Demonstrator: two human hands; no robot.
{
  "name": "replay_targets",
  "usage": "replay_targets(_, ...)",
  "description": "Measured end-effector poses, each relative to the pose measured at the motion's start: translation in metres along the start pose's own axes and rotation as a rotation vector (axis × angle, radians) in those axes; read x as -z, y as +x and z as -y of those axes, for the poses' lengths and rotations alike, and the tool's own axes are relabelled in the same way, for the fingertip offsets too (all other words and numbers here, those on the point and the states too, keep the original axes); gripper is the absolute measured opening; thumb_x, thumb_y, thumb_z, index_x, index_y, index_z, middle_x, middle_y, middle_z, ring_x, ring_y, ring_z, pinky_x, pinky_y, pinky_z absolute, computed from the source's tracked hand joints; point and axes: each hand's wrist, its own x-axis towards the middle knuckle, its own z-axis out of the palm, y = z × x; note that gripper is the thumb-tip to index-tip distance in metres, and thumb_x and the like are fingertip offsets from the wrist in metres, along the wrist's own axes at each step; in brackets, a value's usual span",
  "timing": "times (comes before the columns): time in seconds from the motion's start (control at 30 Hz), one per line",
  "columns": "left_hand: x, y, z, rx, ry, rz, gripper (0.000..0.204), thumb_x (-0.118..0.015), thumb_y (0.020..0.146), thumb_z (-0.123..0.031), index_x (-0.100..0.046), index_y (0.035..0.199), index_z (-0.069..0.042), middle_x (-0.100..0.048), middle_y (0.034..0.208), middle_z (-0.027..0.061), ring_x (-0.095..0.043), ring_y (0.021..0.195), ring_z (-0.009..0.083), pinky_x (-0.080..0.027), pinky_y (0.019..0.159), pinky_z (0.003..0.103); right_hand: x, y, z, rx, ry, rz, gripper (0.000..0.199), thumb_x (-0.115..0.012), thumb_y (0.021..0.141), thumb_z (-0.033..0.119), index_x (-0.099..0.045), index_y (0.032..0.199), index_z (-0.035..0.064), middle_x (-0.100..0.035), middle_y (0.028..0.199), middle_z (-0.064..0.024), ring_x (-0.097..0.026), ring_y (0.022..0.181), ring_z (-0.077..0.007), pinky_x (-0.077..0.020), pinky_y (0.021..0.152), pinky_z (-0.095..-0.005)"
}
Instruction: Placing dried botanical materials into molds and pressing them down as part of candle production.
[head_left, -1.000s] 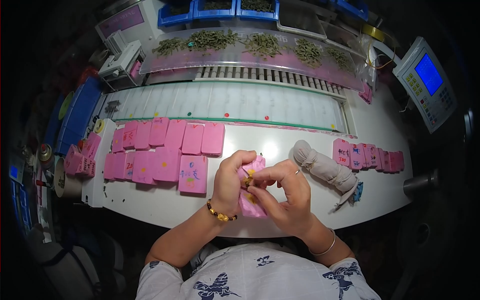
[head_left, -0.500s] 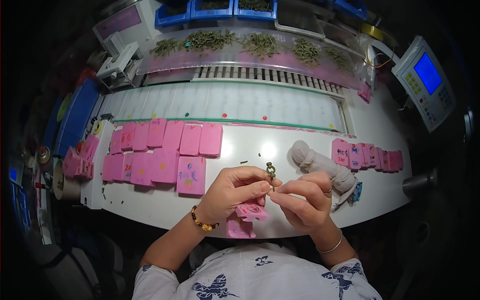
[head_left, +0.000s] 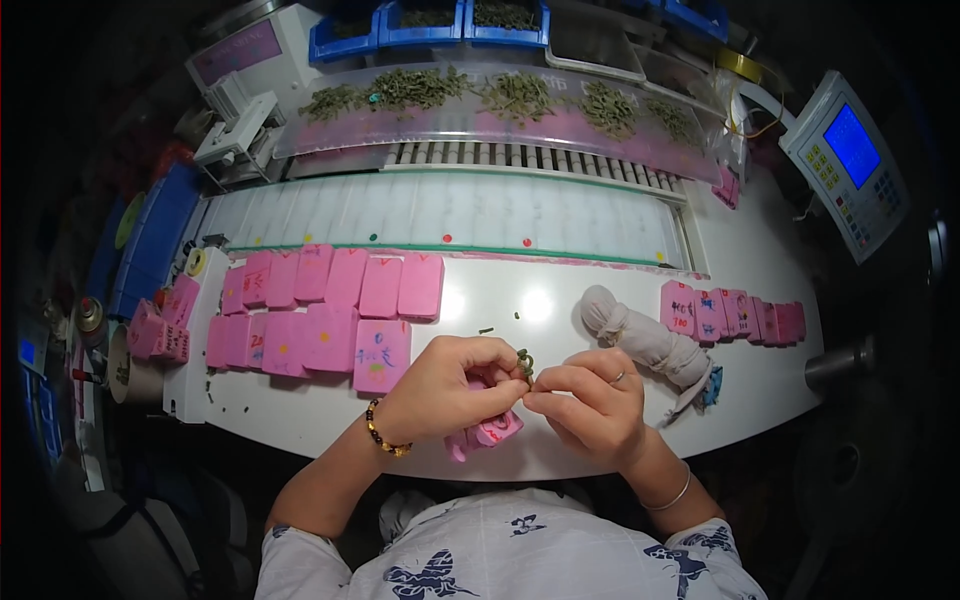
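Across the white desk (head_left: pixel 560 300) pink blocks (head_left: pixel 330 310) lie in rows to my left, a grey cloth bundle (head_left: pixel 650 340) and more pink tiles (head_left: pixel 735 312) to my right. My left hand (head_left: pixel 445 390) and right hand (head_left: pixel 590 400) pinch a small dark metal piece (head_left: pixel 524 363) together between their fingertips, above a pink block (head_left: pixel 490 430) at the desk's near edge.

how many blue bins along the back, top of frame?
4 visible. One at upper left, a second beside it, a third right of that, and a fourth farther right, cut off by the top edge. More may be hidden in the dark rim.
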Motion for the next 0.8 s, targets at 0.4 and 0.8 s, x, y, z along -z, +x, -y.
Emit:
replay_targets(0.4,-0.018,-0.001,-0.004,-0.691,0.819,-0.266,0.015,-0.070,0.071,-0.001,-0.065,0.084,-0.008,-0.060,0.063,0.0036,-0.059,0.051,0.0177,-0.045,0.049,0.029,-0.015,-0.019,-0.006,-0.920,1.330,0.039,0.016,-0.071,0.082,-0.007,-0.063,0.086,0.0060,-0.066,0.093,-0.0067,-0.061,0.085,-0.0165,-0.0474,0.076,-0.0282)
replay_targets(0.8,0.011,0.013,-0.037,-0.576,0.723,-0.318,0.014,-0.068,0.075,0.003,-0.060,0.085,-0.003,-0.061,0.066,0.0032,-0.062,0.055,0.0097,-0.049,0.049,0.026,-0.009,-0.005,-0.015,-1.134,1.525,-0.030,0.011,-0.069,0.087,0.001,-0.063,0.095,0.0046,-0.064,0.090,-0.0053,-0.058,0.083,-0.0098,-0.0457,0.077,-0.0227)
